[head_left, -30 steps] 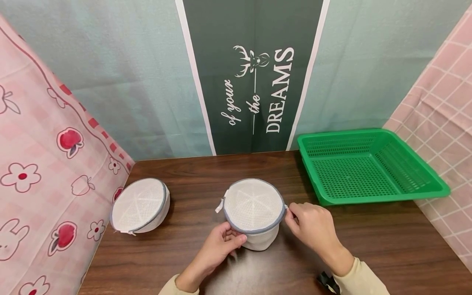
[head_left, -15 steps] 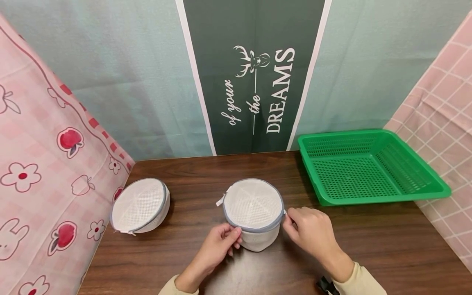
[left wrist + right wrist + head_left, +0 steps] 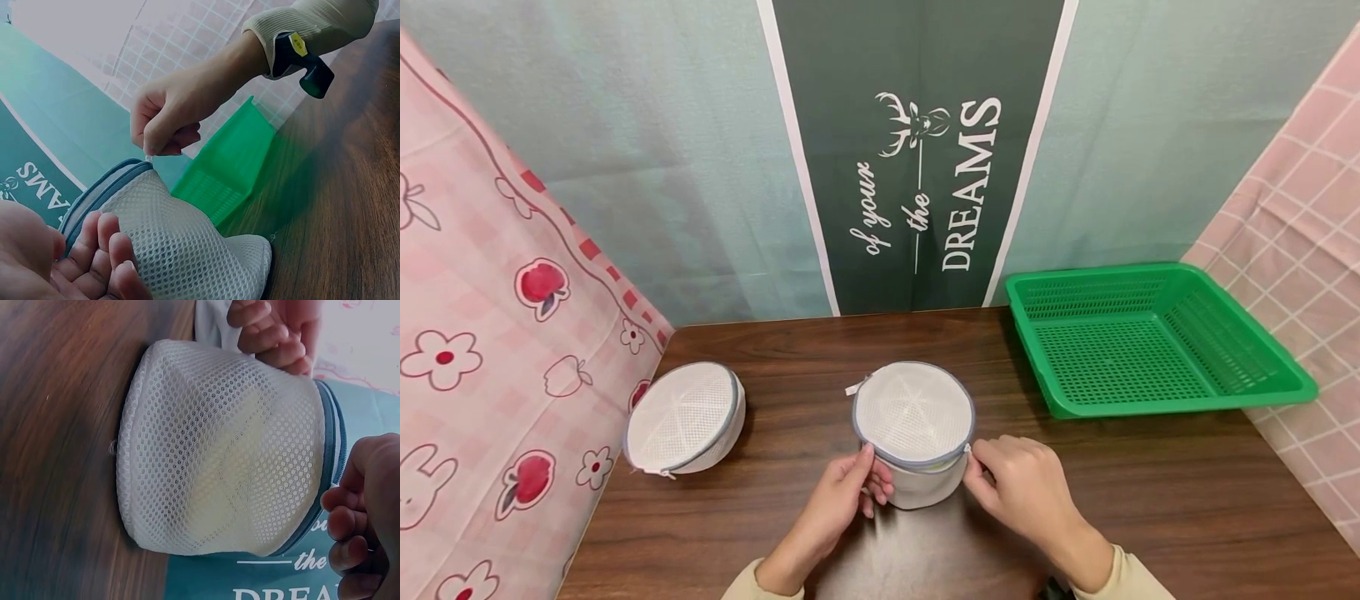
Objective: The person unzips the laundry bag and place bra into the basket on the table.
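A round white mesh laundry bag [image 3: 914, 412] with a blue-grey zipped rim stands on the table in front of me. My left hand [image 3: 848, 487] holds its near left rim, thumb on the edge and fingers against the side. At the near right rim, my right hand [image 3: 1022, 483] pinches the small white zipper pull [image 3: 967, 448]. A narrow gap shows under the front rim, between the two hands. Through the mesh in the right wrist view, something pale yellow [image 3: 228, 469] shows inside, its kind unclear. A second similar mesh bag [image 3: 683, 417] lies tilted at the left, untouched.
A green plastic basket [image 3: 1120, 358] sits at the back right of the brown wooden table [image 3: 760, 508]. Fabric curtains [image 3: 715, 167] close off the back and both sides. A white tab [image 3: 852, 389] sticks out from the held bag's left side.
My right hand has come nearer and leftward with the zipper pull. The bag has turned a little, its white tab shifting farther back. My left thumb has moved up onto the rim.
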Available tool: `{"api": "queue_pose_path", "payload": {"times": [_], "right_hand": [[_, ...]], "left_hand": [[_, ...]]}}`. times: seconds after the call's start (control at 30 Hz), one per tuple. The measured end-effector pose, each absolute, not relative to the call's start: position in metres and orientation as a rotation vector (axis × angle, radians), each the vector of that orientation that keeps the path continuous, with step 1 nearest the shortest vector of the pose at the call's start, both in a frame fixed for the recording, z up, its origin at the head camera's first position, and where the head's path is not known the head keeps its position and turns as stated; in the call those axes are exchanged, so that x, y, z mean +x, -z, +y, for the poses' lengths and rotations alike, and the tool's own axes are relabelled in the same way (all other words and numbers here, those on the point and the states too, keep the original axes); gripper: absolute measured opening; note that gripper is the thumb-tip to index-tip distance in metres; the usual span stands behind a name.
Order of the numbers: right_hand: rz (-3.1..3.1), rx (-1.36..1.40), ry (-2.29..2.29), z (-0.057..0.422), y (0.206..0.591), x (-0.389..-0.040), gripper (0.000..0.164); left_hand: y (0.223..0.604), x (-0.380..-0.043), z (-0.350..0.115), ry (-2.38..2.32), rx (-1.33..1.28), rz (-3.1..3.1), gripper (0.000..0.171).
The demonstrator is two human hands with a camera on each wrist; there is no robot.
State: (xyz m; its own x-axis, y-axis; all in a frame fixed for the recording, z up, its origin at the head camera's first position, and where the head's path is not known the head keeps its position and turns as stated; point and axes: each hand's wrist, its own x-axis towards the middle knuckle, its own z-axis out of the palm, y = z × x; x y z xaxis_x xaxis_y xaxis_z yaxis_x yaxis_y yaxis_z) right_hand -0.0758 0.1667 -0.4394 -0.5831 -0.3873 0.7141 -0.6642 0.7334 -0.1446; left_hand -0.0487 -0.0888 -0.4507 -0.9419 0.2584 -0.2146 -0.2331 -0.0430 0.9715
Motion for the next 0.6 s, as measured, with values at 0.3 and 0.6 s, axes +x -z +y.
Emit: {"api": "queue_pose_path", "payload": {"times": [0.3,0.6], "right_hand": [[-2.255,0.812,-0.562,0.1615,0.439,-0.0709,0.024],[-2.255,0.825,-0.57,0.1578,0.4385,-0.0701,0.024]], "left_hand": [[0.4493,-0.0488,-0.0881,-2.076,0.04,1.898,0.056],[0.4514,-0.046,-0.0832,-1.996,0.138,1.834,0.052]]}}
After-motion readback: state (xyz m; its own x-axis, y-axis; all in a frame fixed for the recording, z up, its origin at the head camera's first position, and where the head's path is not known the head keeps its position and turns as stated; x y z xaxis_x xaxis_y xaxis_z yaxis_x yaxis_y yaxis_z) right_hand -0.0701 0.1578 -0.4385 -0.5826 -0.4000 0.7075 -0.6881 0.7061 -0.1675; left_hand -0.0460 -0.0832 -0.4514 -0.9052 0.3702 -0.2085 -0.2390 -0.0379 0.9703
